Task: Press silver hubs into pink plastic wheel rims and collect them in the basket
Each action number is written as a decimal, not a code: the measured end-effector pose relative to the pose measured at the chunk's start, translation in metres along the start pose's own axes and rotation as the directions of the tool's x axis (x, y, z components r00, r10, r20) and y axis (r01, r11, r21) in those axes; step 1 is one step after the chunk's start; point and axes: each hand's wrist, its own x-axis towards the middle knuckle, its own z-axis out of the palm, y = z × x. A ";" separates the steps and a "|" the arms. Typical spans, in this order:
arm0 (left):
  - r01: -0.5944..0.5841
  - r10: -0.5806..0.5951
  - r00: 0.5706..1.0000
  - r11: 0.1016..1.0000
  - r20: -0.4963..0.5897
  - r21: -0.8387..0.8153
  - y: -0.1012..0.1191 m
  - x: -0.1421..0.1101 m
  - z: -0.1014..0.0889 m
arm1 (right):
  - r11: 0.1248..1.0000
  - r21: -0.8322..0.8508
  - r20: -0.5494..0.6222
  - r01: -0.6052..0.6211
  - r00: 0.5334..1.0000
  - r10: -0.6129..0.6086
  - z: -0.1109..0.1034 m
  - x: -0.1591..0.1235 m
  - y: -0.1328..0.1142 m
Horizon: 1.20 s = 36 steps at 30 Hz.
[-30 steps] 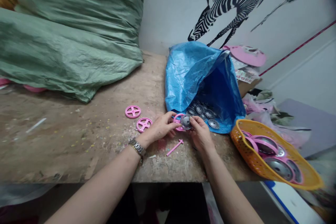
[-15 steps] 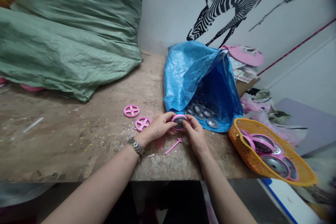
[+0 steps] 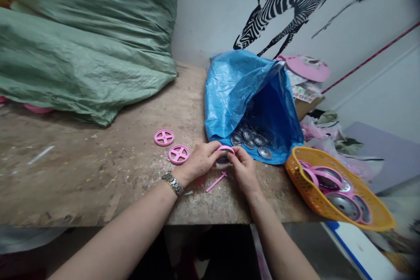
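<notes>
We've got both hands, left & right, clamped together on a pink plastic wheel w/ silver metal disc, held flat just above the worn wooden desk, centred btwn them.

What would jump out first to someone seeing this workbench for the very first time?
Probably the two hands at the middle of the wooden bench: the left hand and right hand together grip a pink ring with a silver disc. Just behind them, an open blue bag spills more silver discs. On the wall above runs a black zebra drawing, and an orange basket of finished pieces sits at the right edge.
</notes>
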 end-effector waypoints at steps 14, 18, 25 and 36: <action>0.180 -0.151 0.975 0.965 0.160 -0.192 -0.005 0.001 0.002 | 0.970 0.145 0.037 -0.194 0.981 0.191 0.000 0.003 0.002; 0.183 -0.160 0.976 0.971 0.151 -0.155 -0.007 0.000 0.001 | 0.979 0.119 0.075 -0.164 0.985 0.156 0.003 0.002 0.001; 0.098 -0.090 0.984 0.994 0.151 -0.046 0.000 -0.002 -0.003 | 0.995 0.036 0.014 -0.097 0.995 0.096 0.002 0.000 0.001; -0.122 0.109 0.985 0.988 0.131 0.097 0.006 -0.002 -0.012 | 0.998 -0.063 -0.047 -0.021 0.999 0.018 -0.018 -0.010 -0.029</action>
